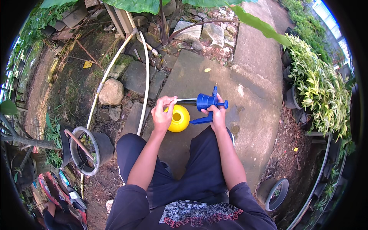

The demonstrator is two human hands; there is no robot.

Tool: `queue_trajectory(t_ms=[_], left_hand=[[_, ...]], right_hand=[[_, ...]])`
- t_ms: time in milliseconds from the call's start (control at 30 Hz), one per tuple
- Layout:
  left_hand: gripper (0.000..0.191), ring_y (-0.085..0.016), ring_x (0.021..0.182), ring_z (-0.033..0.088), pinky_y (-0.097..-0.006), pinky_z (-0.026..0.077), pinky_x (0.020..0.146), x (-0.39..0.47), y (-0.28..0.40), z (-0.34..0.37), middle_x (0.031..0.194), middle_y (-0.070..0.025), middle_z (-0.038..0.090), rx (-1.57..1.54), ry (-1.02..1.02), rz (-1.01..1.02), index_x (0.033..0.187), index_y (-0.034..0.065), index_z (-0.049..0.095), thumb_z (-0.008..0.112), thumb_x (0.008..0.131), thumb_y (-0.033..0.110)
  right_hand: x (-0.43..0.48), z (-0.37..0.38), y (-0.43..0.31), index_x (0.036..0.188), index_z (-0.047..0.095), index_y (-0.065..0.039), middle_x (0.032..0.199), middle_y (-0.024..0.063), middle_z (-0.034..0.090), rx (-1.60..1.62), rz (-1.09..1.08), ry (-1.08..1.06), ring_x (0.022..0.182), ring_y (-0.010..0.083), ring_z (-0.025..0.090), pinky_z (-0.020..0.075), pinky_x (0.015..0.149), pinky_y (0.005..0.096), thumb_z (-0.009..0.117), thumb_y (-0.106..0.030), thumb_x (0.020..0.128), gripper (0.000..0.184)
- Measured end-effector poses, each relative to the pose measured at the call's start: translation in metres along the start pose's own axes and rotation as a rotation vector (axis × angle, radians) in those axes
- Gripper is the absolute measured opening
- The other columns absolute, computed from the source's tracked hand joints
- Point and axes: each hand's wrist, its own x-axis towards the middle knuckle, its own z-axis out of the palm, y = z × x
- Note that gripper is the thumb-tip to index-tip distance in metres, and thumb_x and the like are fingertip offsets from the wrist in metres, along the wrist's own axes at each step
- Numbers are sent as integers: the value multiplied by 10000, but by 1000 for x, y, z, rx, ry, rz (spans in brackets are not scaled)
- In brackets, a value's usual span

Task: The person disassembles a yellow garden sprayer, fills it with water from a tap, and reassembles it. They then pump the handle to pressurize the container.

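Observation:
My right hand [217,113] grips the blue pump sprayer head [205,102] by its handle side. The head lies sideways, its nozzle pointing away from me and its plunger knob to the right. A thin pale dip tube [187,99] runs left from the head, beside a dark pump cylinder partly in view. My left hand [163,113] pinches the tube's far end between thumb and fingers. Below the tube, the yellow sprayer bottle [179,125] stands on the concrete with its round neck uncovered. Part of its left side is hidden behind my left hand.
White plastic pipes [146,74] and a rounded stone [111,92] lie to the left. Black plant pots [105,149] stand at lower left, another pot [266,191] at lower right. Leafy shrubs [313,89] line the right side. Part of another person [59,214] shows at lower left.

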Motion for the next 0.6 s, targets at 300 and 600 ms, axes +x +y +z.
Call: queue_trajectory(t_ms=[300,600], left_hand=[[187,-228,908,744,-329,592,758,-1,-1,3,920,-158,725,-90,-56,-258,827,-10,496,656,883,-89],[139,-235,866,734,-330,580,760,1,7,0,988,-155,737,20,-61,-134,953,12,557,669,890,-41]], right_hand=[[-1,-1,0,1520,320,-50,1305,161,487,-25,5,23,1055,275,617,636,767,373,506,68,740,811],[-1,-1,0,1522,299,-36,1310,167,481,-32,1,21,1077,283,613,638,766,364,509,73,727,829]])
